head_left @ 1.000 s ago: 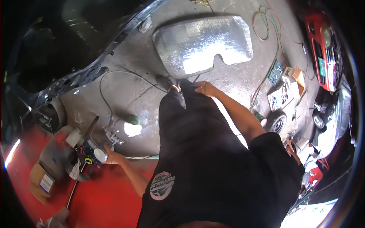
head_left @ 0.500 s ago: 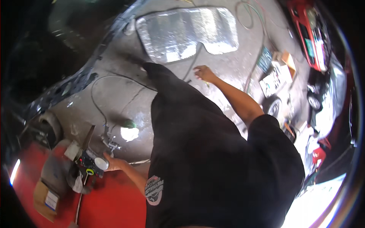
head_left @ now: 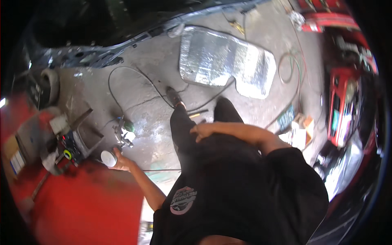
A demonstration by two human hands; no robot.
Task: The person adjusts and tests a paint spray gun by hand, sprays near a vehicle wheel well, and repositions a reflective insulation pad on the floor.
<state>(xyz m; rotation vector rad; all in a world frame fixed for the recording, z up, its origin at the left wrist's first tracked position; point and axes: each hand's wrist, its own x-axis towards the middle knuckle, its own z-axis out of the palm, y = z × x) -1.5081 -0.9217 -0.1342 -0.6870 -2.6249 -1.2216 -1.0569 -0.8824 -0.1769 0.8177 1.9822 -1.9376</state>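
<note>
My left hand reaches out to the left and is closed around a small round white container, held just above the edge of a red panel. It is close to a small green-bodied power tool lying on the concrete floor. My right hand rests on my dark trouser leg with loose fingers and holds nothing. My black shirt fills the lower middle of the view.
A silver reflective sheet lies on the floor ahead, with a black cable curling beside it. A tyre and tool clutter sit at the left. At the right are a red tool cabinet, a cardboard box and coiled hoses.
My right hand has drawn back from reaching forward and now lies on my thigh. The view has swung, with the silver sheet shifting right. My left hand still holds the white container.
</note>
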